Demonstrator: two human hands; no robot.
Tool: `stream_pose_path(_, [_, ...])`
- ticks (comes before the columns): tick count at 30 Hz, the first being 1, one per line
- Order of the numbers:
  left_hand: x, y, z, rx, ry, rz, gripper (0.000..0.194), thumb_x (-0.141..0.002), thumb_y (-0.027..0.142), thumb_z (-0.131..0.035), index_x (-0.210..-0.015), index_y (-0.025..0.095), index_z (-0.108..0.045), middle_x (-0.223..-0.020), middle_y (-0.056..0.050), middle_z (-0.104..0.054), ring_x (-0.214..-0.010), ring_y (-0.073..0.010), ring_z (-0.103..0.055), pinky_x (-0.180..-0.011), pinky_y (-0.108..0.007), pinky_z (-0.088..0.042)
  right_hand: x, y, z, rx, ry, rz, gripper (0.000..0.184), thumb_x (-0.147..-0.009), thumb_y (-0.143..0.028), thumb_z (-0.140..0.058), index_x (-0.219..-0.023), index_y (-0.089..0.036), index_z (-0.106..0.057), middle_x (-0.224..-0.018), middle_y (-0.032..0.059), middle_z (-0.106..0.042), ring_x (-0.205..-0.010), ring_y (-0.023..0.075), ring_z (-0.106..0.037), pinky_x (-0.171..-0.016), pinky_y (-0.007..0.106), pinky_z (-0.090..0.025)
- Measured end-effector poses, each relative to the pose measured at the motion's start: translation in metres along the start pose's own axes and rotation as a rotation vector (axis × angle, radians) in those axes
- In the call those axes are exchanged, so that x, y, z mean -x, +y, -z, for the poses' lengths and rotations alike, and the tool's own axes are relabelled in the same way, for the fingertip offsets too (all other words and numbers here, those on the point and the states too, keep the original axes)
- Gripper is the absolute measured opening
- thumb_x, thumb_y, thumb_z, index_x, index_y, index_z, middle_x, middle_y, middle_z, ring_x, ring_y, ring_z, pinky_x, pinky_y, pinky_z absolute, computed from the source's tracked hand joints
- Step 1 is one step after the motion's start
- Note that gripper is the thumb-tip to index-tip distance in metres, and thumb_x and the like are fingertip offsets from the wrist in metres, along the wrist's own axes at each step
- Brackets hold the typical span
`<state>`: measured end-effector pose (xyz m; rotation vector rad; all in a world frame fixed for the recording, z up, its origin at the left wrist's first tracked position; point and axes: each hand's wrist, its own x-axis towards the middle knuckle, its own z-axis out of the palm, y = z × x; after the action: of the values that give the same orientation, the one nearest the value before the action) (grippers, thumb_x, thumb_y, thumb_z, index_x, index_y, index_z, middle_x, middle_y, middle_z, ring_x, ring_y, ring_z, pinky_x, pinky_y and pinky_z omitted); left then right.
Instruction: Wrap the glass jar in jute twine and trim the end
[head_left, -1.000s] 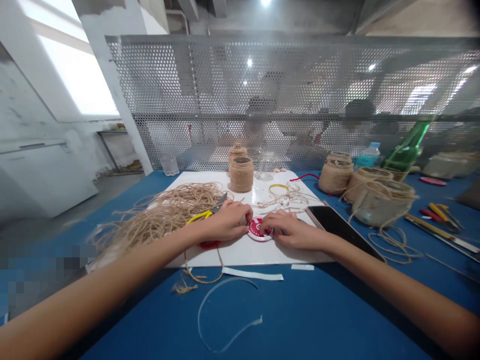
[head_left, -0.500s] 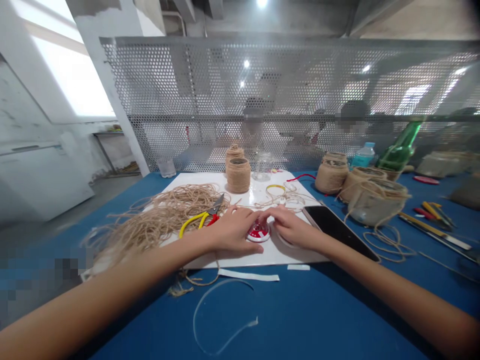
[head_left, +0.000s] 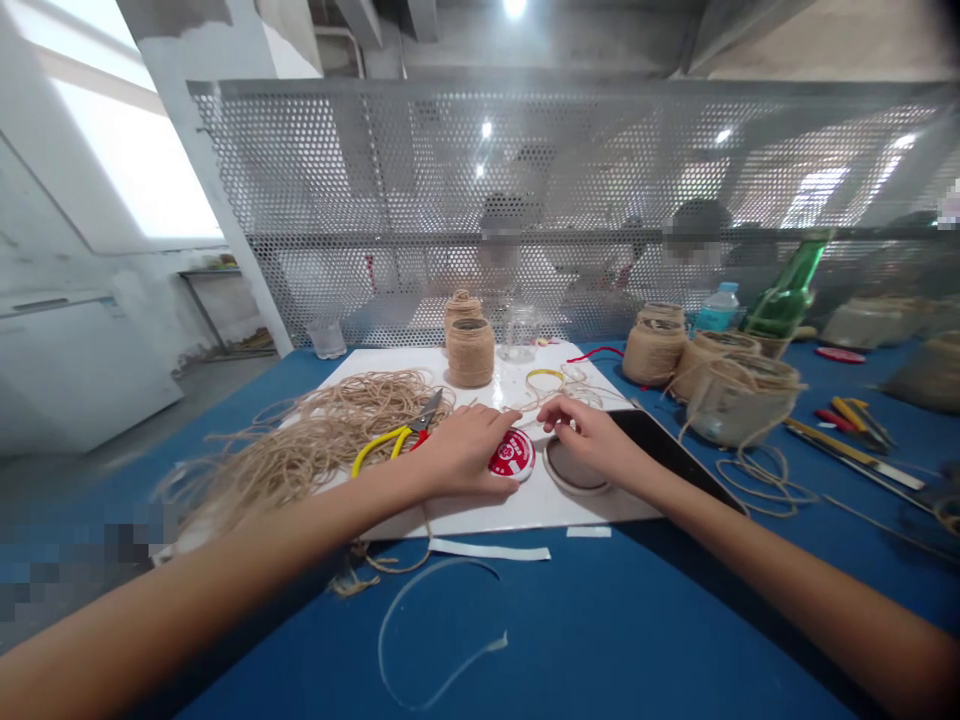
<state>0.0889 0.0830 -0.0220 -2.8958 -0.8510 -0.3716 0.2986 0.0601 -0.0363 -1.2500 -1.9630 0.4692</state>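
A round red and white lid lies face up on the white board. My left hand reaches round its left side, thumb at the near edge and fingers at the far edge. My right hand hovers to the right of the lid, apart from it, fingers bent and slightly spread, nothing visible between them. Partly under that hand is a round grey-brown disc with a pale rim. Scissors with yellow and red handles lie left of my left hand, by a heap of loose twine.
Behind are twine-wrapped jars and a clear glass jar. A black tablet-like slab lies on the right, near more wrapped jars, a green bottle and cutters. White strips lie in front. A perforated screen stands behind.
My right hand has drawn away from the lid to the right, uncovering its red top. The left hand stays at the lid. The view has shifted slightly.
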Motion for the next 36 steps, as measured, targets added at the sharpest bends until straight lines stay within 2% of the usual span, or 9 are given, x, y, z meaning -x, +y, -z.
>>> stream_pose_path(3, [0.005, 0.000, 0.003, 0.042, 0.072, 0.019, 0.072, -0.066, 0.047, -0.059, -0.126, 0.014, -0.037, -0.112, -0.013, -0.054, -0.102, -0.0276, -0.049, -0.086, -0.041, -0.039, 0.001, 0.001, -0.002, -0.018, 0.014, -0.084, 0.015, -0.075, -0.014, -0.044, -0.080, -0.019, -0.057, -0.075, 0.0028, -0.060, -0.070, 0.0176, -0.053, -0.065, 0.031, -0.037])
stream_pose_path(7, [0.008, -0.004, 0.013, 0.166, 0.140, 0.126, 0.065, -0.072, 0.044, -0.056, -0.125, 0.014, -0.037, -0.123, -0.013, -0.050, -0.109, -0.0262, -0.048, -0.091, -0.040, -0.039, 0.005, -0.008, -0.008, -0.141, -0.070, -0.138, 0.013, -0.076, -0.019, -0.048, -0.074, -0.019, -0.061, -0.073, 0.0032, -0.062, -0.071, 0.0178, -0.054, -0.068, 0.032, -0.038])
stream_pose_path(13, [0.010, -0.003, 0.026, 0.308, 0.119, 0.058, 0.051, -0.078, 0.043, -0.054, -0.122, 0.020, -0.041, -0.122, -0.008, -0.053, -0.108, -0.0211, -0.050, -0.091, -0.037, -0.039, 0.015, -0.039, -0.015, -0.505, -0.137, -0.182, 0.021, -0.086, -0.031, -0.041, -0.093, -0.019, -0.057, -0.085, 0.0032, -0.060, -0.072, 0.0123, -0.054, -0.066, 0.025, -0.042])
stream_pose_path(16, [0.011, 0.000, 0.029, 0.256, 0.140, 0.070, 0.044, -0.078, 0.045, -0.055, -0.115, 0.023, -0.047, -0.113, -0.005, -0.058, -0.104, -0.0213, -0.051, -0.091, -0.040, -0.036, 0.016, -0.045, -0.016, -0.841, -0.100, -0.250, 0.012, -0.081, -0.027, -0.052, -0.087, -0.018, -0.057, -0.083, 0.0013, -0.058, -0.073, 0.0101, -0.052, -0.068, 0.023, -0.040])
stream_pose_path(19, [0.010, 0.000, 0.030, 0.196, 0.180, 0.076, 0.044, -0.077, 0.048, -0.056, -0.113, 0.024, -0.048, -0.111, -0.005, -0.058, -0.105, -0.0216, -0.050, -0.092, -0.042, -0.032, 0.016, -0.044, -0.017, -0.955, -0.070, -0.254, 0.007, -0.079, -0.024, -0.057, -0.081, -0.017, -0.058, -0.081, -0.0005, -0.057, -0.072, 0.0089, -0.051, -0.068, 0.021, -0.038])
stream_pose_path(23, [0.010, -0.001, 0.032, 0.150, 0.225, 0.113, 0.044, -0.070, 0.055, -0.060, -0.095, 0.019, -0.053, -0.108, -0.007, -0.055, -0.099, -0.0219, -0.049, -0.085, -0.039, -0.035, 0.016, -0.043, -0.016, -0.929, -0.050, -0.208, 0.008, -0.078, -0.026, -0.059, -0.079, -0.018, -0.057, -0.078, -0.0011, -0.058, -0.073, 0.0101, -0.052, -0.070, 0.023, -0.038])
stream_pose_path(27, [0.013, 0.007, 0.040, 0.230, 0.231, 0.079, 0.027, -0.081, 0.042, -0.051, -0.071, 0.017, -0.049, -0.076, 0.000, -0.056, -0.075, -0.0136, -0.049, -0.075, -0.030, -0.036, 0.018, -0.048, -0.015, -0.755, 0.024, -0.175, 0.010, -0.079, -0.028, -0.056, -0.075, -0.018, -0.056, -0.076, -0.0012, -0.059, -0.072, 0.0114, -0.053, -0.070, 0.025, -0.039])
stream_pose_path(30, [0.015, 0.018, 0.043, 0.255, 0.243, 0.041, 0.019, -0.085, 0.028, -0.044, -0.071, 0.017, -0.052, -0.071, 0.002, -0.056, -0.071, -0.0119, -0.048, -0.073, -0.028, -0.034, 0.020, -0.054, -0.015, -0.562, 0.059, -0.117, 0.011, -0.081, -0.027, -0.055, -0.074, -0.018, -0.056, -0.075, -0.0010, -0.060, -0.073, 0.0123, -0.053, -0.070, 0.025, -0.039])
stream_pose_path(36, [0.012, 0.027, 0.038, 0.143, 0.246, 0.087, 0.014, -0.080, 0.023, -0.047, -0.068, 0.017, -0.053, -0.067, 0.002, -0.059, -0.067, -0.0122, -0.050, -0.071, -0.029, -0.033, 0.027, -0.061, -0.018, -0.225, 0.116, -0.016, 0.009, -0.084, -0.024, -0.051, -0.079, -0.019, -0.057, -0.076, -0.0009, -0.059, -0.073, 0.0133, -0.053, -0.068, 0.025, -0.039])
